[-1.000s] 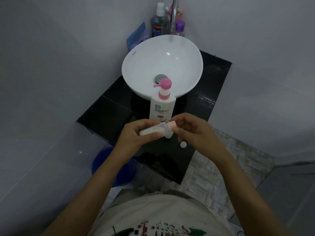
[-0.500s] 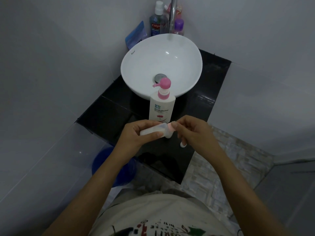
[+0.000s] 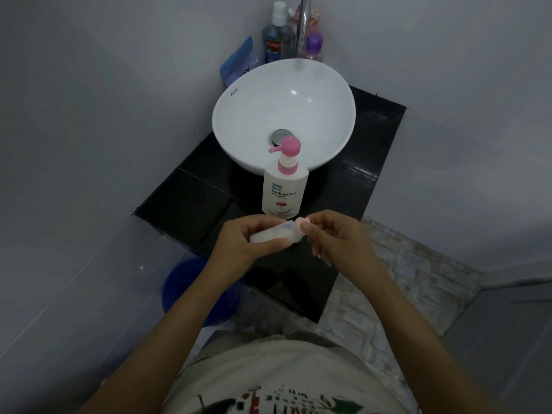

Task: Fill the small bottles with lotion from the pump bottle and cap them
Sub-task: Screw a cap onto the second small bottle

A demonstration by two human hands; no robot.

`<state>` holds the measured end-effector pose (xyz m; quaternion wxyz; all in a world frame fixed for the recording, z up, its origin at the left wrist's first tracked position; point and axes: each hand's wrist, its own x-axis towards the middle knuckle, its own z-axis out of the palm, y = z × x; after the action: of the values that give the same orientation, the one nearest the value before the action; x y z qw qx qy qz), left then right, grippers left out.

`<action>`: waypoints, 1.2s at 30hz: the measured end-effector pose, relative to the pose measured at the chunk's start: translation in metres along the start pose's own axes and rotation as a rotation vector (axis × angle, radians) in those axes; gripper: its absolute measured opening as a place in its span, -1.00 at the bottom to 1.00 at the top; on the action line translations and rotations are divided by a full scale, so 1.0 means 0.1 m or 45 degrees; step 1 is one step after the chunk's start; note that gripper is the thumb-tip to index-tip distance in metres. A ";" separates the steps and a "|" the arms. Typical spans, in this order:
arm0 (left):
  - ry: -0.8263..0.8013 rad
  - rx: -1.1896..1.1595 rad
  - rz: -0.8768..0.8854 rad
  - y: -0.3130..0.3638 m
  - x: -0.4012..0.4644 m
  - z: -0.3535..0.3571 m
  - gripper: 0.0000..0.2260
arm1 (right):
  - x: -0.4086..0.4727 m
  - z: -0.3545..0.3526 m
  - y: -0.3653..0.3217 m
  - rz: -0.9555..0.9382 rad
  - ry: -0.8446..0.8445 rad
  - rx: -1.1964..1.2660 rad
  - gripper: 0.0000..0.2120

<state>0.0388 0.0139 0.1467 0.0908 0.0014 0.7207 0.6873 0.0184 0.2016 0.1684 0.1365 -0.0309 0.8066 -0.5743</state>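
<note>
Over the near edge of the black tiled counter [image 3: 185, 210], walled in grey, I see my left hand [image 3: 242, 243] clasping the small bottle [image 3: 276, 234] sideways, my right hand [image 3: 337, 237] pinching its pink cap [image 3: 301, 224], just before the Shokubutsu pump bottle [image 3: 283, 186] and white basin [image 3: 248, 115].

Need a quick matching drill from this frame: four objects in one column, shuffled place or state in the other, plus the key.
Things:
1. pump bottle
2. small bottle
3. pink cap
4. mouthwash bottle

Places or states:
A. pinched by the right hand at the small bottle's mouth
B. behind the sink, by the wall
C. upright on the black counter, in front of the sink
D. held sideways in the left hand

Pairs: 1-C, 2-D, 3-A, 4-B
</note>
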 end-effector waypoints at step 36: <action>0.333 0.432 -0.155 -0.82 -0.01 -0.34 -0.78 | 0.82 0.48 0.61 -0.412 -0.146 -1.359 -0.64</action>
<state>0.0450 -0.0247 0.0672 0.0363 -0.1158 0.8304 0.5438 -0.0415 0.1618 0.0816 0.0557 -0.2504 0.9616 -0.0972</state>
